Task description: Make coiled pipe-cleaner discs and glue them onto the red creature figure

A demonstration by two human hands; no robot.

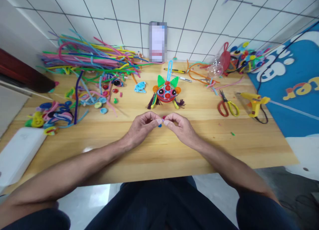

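Note:
My left hand [143,126] and my right hand [180,126] meet at the middle of the wooden table [159,150], fingertips pinched together. Between them sits a small piece of pipe cleaner [161,121], showing blue and red bits; both hands pinch it. Just beyond my hands stands a colourful pipe-cleaner figure [166,91] with green ears, a blue loop on top and red round face parts.
A big heap of coloured pipe cleaners [87,58] lies at the back left, with coiled bits [53,113] nearer. Red-and-yellow scissors [228,105] and a yellow glue gun [254,102] lie to the right. A white box [18,153] sits at the left edge. A phone [157,41] leans on the wall.

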